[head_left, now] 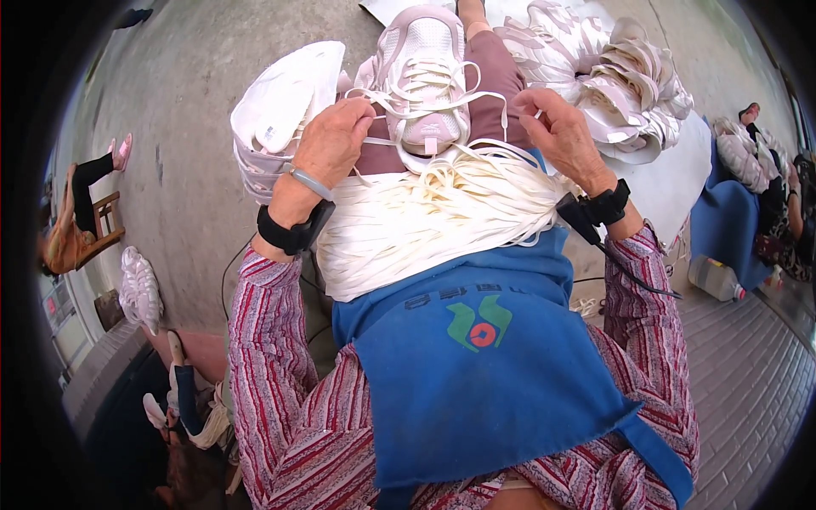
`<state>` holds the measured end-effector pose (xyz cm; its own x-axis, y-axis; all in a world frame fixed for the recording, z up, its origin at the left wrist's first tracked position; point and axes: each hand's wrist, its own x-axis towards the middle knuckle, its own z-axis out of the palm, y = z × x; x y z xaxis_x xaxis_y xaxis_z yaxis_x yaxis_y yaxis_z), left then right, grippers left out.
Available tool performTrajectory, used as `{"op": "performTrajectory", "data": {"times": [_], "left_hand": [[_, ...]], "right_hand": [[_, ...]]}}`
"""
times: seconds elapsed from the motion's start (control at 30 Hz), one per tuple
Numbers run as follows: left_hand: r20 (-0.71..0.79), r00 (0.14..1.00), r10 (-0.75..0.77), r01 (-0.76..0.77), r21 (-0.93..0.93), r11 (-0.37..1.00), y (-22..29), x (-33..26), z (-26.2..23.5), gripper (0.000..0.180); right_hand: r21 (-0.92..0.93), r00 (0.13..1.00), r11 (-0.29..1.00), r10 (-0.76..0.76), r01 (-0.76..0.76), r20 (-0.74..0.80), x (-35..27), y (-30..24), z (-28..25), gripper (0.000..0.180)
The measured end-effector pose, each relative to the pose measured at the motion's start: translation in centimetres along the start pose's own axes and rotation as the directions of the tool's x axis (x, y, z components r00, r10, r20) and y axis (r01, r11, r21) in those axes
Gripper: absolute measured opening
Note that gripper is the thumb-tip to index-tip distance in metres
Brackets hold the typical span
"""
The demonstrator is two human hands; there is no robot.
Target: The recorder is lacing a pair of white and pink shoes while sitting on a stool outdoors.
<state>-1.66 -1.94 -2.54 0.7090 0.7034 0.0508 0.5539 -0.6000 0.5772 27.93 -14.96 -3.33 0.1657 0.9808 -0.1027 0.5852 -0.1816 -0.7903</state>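
Note:
A white and pale pink sneaker [424,81] rests toe-away between my knees, its cream shoelace [429,72] threaded through the eyelets with loose lengths out to both sides. My left hand [333,140] is closed at the left of the shoe, thumb and fingers pinching a lace. On the other side, my right hand [563,132] has curled fingers, the fingertips pinched at the lace on that side; its end is partly hidden. A thick bundle of cream laces [433,217] lies across my lap, below both hands.
White shoe pieces [285,106] stand beside my left hand. Several bundled shoe uppers [625,89] lie on a white sheet at the right. A plastic bottle [716,279] lies farther right. Other people sit at both sides. A cable [637,276] runs from my right wrist strap.

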Motion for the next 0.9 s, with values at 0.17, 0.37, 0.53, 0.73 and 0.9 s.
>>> {"op": "performTrajectory", "data": {"times": [0.17,0.37,0.53,0.73,0.9], "left_hand": [[0.192,0.98,-0.048,0.034,0.072,0.997,0.3,-0.1,0.6,0.008],[0.094,0.995,-0.022,0.002,0.214,0.977,-0.6,-0.1,1.9,0.012],[0.143,0.989,-0.036,-0.008,0.294,0.956,-0.3,0.2,1.5,0.01],[0.266,0.962,-0.067,-0.022,0.32,0.947,1.2,1.7,0.2,0.013],[0.246,0.969,-0.025,-0.066,0.356,0.932,1.0,1.6,0.3,0.016]], "right_hand": [[-0.327,0.894,0.839,-0.358,0.435,0.27,0.5,-0.7,0.2,0.022],[-0.377,0.863,0.784,-0.387,0.493,0.323,2.0,0.4,0.1,0.007],[-0.297,0.875,0.824,-0.438,0.482,0.206,2.4,-2.0,0.2,0.005],[-0.161,0.919,0.91,-0.357,0.382,0.167,3.0,-2.1,2.0,0.011],[-0.167,0.916,0.906,-0.359,0.388,0.181,3.2,-1.6,2.8,0.014]]}}
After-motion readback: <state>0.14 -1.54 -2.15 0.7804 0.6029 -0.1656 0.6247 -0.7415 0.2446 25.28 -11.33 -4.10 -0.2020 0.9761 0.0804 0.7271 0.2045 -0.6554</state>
